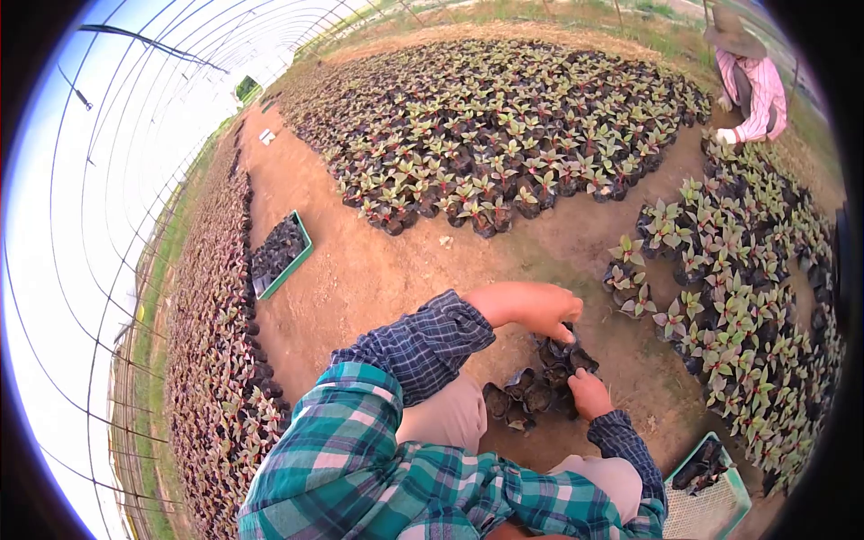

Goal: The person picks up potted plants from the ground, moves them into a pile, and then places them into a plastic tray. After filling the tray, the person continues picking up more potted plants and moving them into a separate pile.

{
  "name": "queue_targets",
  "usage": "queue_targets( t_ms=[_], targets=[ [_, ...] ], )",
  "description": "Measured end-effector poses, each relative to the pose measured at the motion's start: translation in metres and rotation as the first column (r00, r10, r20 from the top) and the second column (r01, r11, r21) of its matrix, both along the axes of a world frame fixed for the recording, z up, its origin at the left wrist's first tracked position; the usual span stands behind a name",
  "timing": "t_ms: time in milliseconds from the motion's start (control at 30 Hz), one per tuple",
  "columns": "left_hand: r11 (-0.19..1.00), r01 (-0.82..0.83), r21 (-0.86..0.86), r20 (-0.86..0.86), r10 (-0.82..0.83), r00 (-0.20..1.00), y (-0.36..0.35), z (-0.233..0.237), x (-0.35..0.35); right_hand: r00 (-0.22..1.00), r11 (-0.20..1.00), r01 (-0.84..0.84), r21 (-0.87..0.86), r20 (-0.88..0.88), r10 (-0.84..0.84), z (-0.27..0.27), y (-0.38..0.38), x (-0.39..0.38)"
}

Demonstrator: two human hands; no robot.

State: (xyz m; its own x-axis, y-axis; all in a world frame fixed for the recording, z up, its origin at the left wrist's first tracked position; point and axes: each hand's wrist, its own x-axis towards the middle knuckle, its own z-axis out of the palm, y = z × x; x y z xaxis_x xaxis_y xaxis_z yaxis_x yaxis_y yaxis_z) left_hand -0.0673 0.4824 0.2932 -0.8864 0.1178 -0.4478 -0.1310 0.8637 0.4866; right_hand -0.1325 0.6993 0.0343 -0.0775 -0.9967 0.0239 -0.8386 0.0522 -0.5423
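Several black plastic nursery bags filled with soil stand in a cluster on the bare ground before my knees. Over the far side of this cluster, my left hand reaches down with its fingers curled together. Its fingertips meet the dark bags, and what they pinch is hidden. My right hand is closed at the near right of the cluster, with its thumb against the rim of a black nursery bag.
Potted seedlings fill a wide block ahead, with another block of seedlings at right. A green crate of dark bags sits at left, a pale crate at lower right. Another person crouches at upper right.
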Motion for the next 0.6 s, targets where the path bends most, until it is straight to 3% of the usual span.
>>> queue_targets(
  t_ms=[167,233,267,433,600],
  targets=[
    [0.998,0.063,-0.028,-0.066,-0.064,0.996,0.005,-0.011,-0.012,0.964,0.965,0.246,-0.085,0.122,-0.235,0.007,0.050,0.002],
    [0.991,-0.021,0.135,-0.009,0.023,1.000,0.007,-0.014,-0.015,0.898,0.914,0.402,-0.048,0.213,-0.384,0.021,0.088,0.005],
    [0.995,0.002,0.097,-0.027,0.000,1.000,0.013,-0.008,-0.017,0.851,0.870,0.488,-0.063,0.257,-0.459,0.024,0.110,0.008],
    [0.996,-0.043,0.073,0.085,0.037,0.996,0.025,-0.011,-0.025,0.504,0.508,0.859,-0.064,0.283,-0.816,0.052,0.239,0.029],
    [0.997,-0.038,0.064,0.167,0.027,0.986,0.023,-0.028,-0.033,0.124,0.114,0.986,-0.122,0.082,-0.989,0.059,0.360,0.024]
  ],
)
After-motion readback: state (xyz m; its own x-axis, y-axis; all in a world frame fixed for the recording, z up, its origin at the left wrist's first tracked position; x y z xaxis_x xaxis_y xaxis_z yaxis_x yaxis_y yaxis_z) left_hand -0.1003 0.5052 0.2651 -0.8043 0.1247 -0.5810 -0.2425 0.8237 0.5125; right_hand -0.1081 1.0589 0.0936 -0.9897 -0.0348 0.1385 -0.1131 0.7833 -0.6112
